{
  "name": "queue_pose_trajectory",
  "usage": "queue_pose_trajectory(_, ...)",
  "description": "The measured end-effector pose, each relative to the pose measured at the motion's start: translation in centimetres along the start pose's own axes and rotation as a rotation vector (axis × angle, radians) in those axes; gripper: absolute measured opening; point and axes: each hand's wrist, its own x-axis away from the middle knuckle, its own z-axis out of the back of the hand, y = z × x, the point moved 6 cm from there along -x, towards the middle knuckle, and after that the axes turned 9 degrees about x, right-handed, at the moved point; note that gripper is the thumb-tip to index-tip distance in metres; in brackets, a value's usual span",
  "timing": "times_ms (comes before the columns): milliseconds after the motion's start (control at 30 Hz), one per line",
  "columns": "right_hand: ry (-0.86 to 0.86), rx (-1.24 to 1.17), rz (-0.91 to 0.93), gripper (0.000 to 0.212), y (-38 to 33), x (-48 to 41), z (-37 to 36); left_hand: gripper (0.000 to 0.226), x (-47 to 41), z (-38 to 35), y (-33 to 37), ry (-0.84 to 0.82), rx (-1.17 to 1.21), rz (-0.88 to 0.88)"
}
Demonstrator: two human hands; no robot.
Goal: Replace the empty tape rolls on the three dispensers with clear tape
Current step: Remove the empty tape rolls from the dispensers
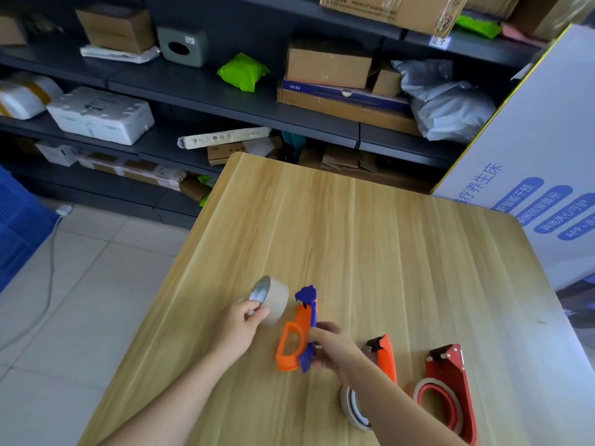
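Observation:
My left hand [241, 326] pinches the rim of a roll of clear tape [273, 299] held just above the wooden table [354, 236]. My right hand [331, 346] grips the orange and blue dispenser [294, 336], whose round holder has no roll in it. To the right lies a second orange dispenser [384, 352] with a thin, pale roll [354, 410] on it, partly hidden behind my right forearm. Farther right sits a red dispenser [447, 384] carrying a thin, near-bare core.
Dark shelves [225, 91] loaded with cardboard boxes and parcels run behind the table. A large white printed box [531, 175] leans at the table's right side. A blue crate [19, 220] and a white cable lie on the tiled floor at left.

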Motion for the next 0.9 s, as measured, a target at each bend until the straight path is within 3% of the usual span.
queue_pose_trajectory(133,0.048,0.105,-0.005,0.058,-0.6,-0.8,-0.6,0.020,-3.0,0.8,1.6,0.052,-0.352,-0.140)
queue_pose_trajectory(467,0.264,0.731,0.097,0.027,-1.4,-2.9,-0.3,0.028,-10.3,0.4,2.6,-0.031,-0.898,-0.127)
queue_pose_trajectory(567,0.307,0.825,0.103,0.020,-1.8,-3.2,-0.1,0.028,-11.7,0.1,2.5,-0.104,-0.920,-0.060)
queue_pose_trajectory(700,0.320,0.863,0.109,0.022,-1.9,-3.5,-0.1,0.021,-13.3,-0.2,2.9,-0.079,-0.842,-0.081)
queue_pose_trajectory(900,0.308,0.873,0.112,0.031,-2.0,-3.4,-0.2,0.037,-13.7,-0.8,3.2,-0.117,-0.920,-0.139)
